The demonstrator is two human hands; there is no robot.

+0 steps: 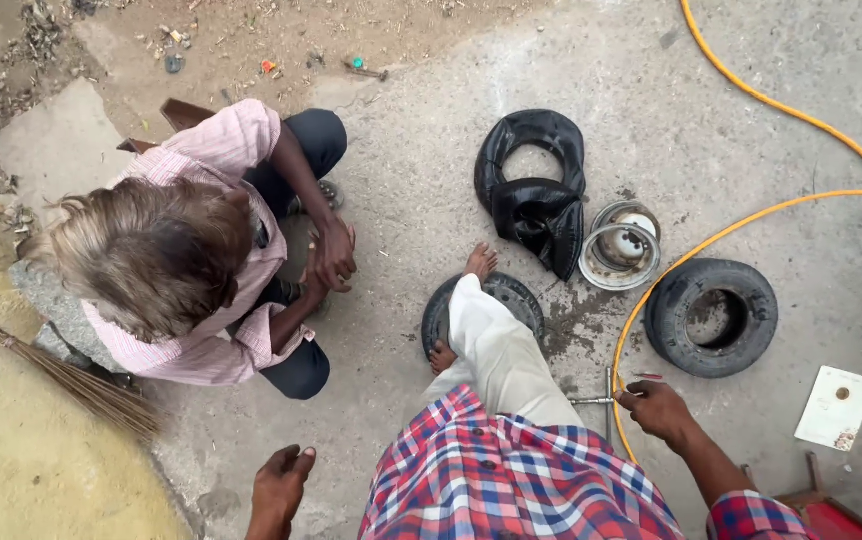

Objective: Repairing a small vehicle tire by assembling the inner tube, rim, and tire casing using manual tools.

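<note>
Tyre (511,292) lies flat on the concrete (431,180) at frame centre, pinned under both bare feet (479,262) of the person wearing the camera. To keep it held well, I judge the weight should sit evenly on both soles so the rubber rim cannot tip. At about 4 o'clock from it, the right hand (657,408) has its fingers curled together by a metal cross wrench (599,400) and the yellow hose (711,240); whether they actually grip the wrench I cannot tell. At 7 o'clock the left hand (279,488) hangs free, fingers loosely together, holding nothing. At 12 o'clock a limp, glossy black inner tube (536,195) lies folded; at 2 o'clock sits a round steel rim (619,245), and at 3 o'clock a second, thick matte tyre (713,318). At 9 o'clock another person in a pink striped shirt (221,160) squats, hands clasped.
</note>
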